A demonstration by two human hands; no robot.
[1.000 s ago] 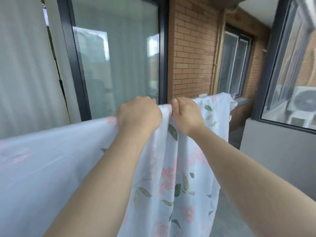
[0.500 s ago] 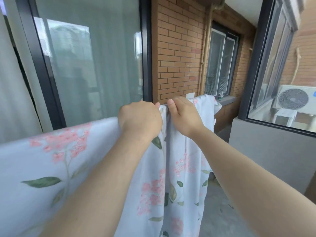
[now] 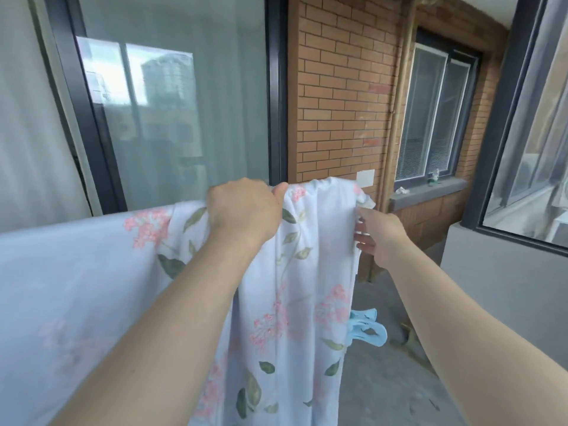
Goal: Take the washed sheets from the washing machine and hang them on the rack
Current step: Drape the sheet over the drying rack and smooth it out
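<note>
So this is the spreading-out bit: the floral sheet (image 3: 316, 241) is already draped over the rack (the rail itself is hidden under the cloth), with its far right end bunched up. The left hand (image 3: 244, 210) is curled tight round the top fold, and the right hand (image 3: 381, 238) is touching the sheet's right edge, too blurry to tell if it's pinching. I reckon the next move needs a proper grip there and a pull to the right, then maybe the blue peg (image 3: 367, 330) lower down.

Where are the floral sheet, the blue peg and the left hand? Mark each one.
floral sheet (image 3: 310, 247), head view: hanging front panel.
blue peg (image 3: 368, 332), head view: its body.
left hand (image 3: 244, 210), head view: back of hand.
</note>
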